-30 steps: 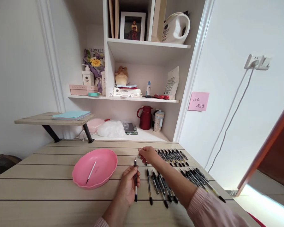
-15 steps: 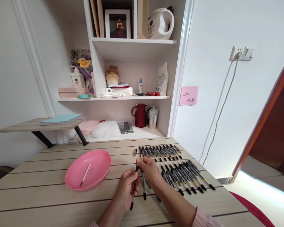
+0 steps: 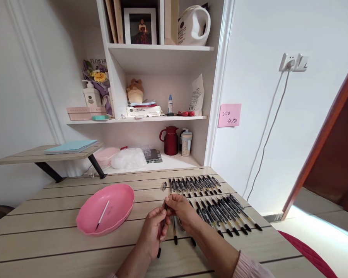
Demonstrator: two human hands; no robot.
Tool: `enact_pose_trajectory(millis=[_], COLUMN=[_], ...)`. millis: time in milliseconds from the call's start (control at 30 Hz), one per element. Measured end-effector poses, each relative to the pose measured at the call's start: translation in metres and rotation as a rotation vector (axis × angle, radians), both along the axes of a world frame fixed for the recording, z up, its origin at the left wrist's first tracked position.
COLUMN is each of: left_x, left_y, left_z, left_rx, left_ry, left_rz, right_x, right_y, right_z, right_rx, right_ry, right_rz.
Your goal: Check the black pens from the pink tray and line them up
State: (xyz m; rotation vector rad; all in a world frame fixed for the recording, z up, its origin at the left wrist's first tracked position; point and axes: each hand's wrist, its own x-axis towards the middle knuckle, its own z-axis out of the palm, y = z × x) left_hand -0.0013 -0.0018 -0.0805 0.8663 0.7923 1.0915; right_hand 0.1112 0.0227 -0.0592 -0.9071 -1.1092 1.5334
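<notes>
My left hand (image 3: 154,228) is closed round a black pen (image 3: 159,251), which slants with its black end toward me. Thumb and fingers of my right hand (image 3: 178,206) pinch the pen's far end. Just right of it, another pen (image 3: 175,234) lies on the table, partly under my right hand. Beyond my hands is a small dark clear piece (image 3: 164,186), perhaps a cap. A back row of pens (image 3: 195,184) and a nearer row of pens (image 3: 224,212) lie to the right. My right forearm hides part of the nearer row.
A pink scalloped dish (image 3: 120,199) stands at left, holding a thin white stick with a dark tip (image 3: 102,215). Behind it is a raised wooden stand (image 3: 26,154) with blue papers (image 3: 71,146). Shelves at the back hold a red jug (image 3: 171,141) and a tumbler (image 3: 186,143).
The camera view has shifted slightly. Both hands stay together on the same pen, with only a small shift in my right fingers at its far end.
</notes>
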Motion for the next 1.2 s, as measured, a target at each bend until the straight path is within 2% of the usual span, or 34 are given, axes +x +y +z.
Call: enact_pose_trajectory(millis=[100, 233, 333, 467, 633, 733, 800, 900, 1000, 1100, 1200], left_x=[0.000, 0.000, 0.000, -0.001, -0.001, -0.001, -0.001, -0.001, -0.003, -0.007, -0.013], left_y=[0.000, -0.001, -0.001, -0.001, 0.000, 0.000, -0.001, -0.001, 0.000, 0.005, 0.018], left_z=[-0.001, 0.000, 0.001, 0.001, -0.001, -0.001, 0.000, 0.000, 0.000, 0.000, 0.001], left_rx=[-0.006, -0.009, -0.009, -0.019, -0.025, -0.028, -0.032, -0.039, -0.049, -0.058, -0.053], left_ry=[-0.001, -0.003, -0.007, -0.010, -0.018, -0.018, -0.016, -0.014, -0.009, 0.003, 0.041], left_rz=[-0.001, -0.006, -0.010, -0.022, -0.026, -0.031, -0.030, -0.012, 0.055, 0.163, 0.274], right_x=[0.001, 0.002, 0.002, 0.002, 0.004, 0.003, 0.003, 0.008, 0.018, 0.027, 0.032], right_y=[0.001, -0.001, -0.002, 0.000, 0.002, 0.003, 0.005, 0.011, 0.015, 0.011, 0.001], right_z=[0.000, 0.001, 0.001, -0.001, -0.006, -0.009, -0.010, -0.009, -0.003, 0.004, 0.010], right_rx=[-0.015, -0.013, -0.010, -0.009, 0.008, 0.000, 0.004, -0.006, -0.022, -0.026, -0.010], right_ry=[0.037, -0.048, 0.021, -0.027, 0.091, 0.070, 0.096, 0.222, 0.239, 0.212, 0.203], right_rz=[0.005, 0.001, -0.020, 0.039, 0.075, 0.130, 0.080, -0.117, -0.247, -0.274, -0.235])
